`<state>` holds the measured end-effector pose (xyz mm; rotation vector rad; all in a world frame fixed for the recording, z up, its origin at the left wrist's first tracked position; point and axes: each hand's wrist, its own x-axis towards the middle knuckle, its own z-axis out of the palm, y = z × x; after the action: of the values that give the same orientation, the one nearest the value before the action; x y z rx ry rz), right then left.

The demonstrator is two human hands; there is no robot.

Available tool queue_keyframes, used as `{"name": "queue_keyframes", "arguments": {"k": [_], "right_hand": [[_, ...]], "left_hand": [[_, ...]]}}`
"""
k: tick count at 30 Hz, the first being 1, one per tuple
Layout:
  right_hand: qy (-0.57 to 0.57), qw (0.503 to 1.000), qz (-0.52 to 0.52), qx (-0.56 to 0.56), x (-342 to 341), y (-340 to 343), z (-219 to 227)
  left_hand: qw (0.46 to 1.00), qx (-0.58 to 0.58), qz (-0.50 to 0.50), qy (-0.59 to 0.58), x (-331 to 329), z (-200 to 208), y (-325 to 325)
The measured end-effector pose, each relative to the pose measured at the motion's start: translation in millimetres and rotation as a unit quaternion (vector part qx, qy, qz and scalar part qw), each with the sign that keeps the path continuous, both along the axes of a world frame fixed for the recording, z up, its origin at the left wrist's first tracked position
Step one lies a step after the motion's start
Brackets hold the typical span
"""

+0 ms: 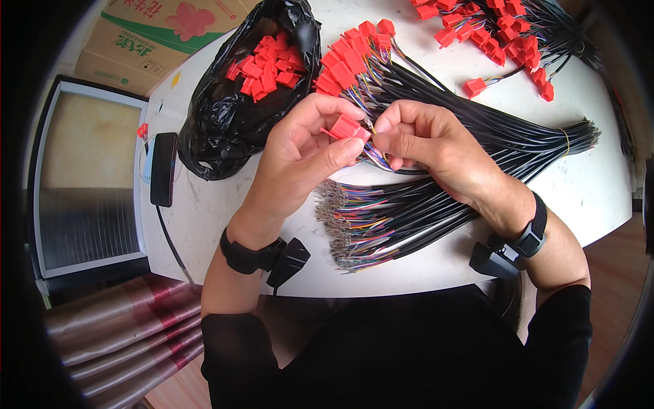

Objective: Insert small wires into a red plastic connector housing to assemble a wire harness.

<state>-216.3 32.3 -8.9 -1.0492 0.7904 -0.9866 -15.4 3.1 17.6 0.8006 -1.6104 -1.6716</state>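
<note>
A white counter (599, 184) carries the work. At its far left lies a black bag (225, 116), open, with loose red plugs (266, 65) inside. A black phone (163, 169) lies just left of the bag, its cable running off the near edge. Bundles of black cables (490, 129) cross the middle: some end in red plugs, and the near bundle (381, 225) ends in bare coloured wires. More plugged cables (497, 27) lie at the far right. Left of the counter stand a cardboard box (150, 34) and a grey-framed panel (88, 177).

Both forearms come up from the near edge, each with a black wristband. The left hand (300, 153) pinches a red plug (347, 128) between thumb and fingers above the cables. The right hand (419, 140), fingers curled, pinches a thin wire (371, 126) at the plug's end.
</note>
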Motion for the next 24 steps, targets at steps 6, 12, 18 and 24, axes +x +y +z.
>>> {"name": "queue_keyframes", "arguments": {"k": [6,12,18,24], "right_hand": [[0.002,1.0,-0.016,0.023,-0.5,1.1,5.3],[0.007,1.0,-0.026,0.006,-0.9,0.9,3.9],[0.028,0.998,-0.048,-0.042,-1.2,0.8,1.5],[0.008,0.997,-0.028,-0.067,1.2,4.4,8.4]], "left_hand": [[1.0,-0.014,0.0,0.012,1.3,-2.3,-0.5],[1.0,-0.016,0.008,0.002,0.2,-0.7,0.5],[1.0,-0.019,0.011,0.005,0.7,-0.1,0.2],[0.999,-0.034,0.016,0.008,0.2,0.5,-0.3]]}}
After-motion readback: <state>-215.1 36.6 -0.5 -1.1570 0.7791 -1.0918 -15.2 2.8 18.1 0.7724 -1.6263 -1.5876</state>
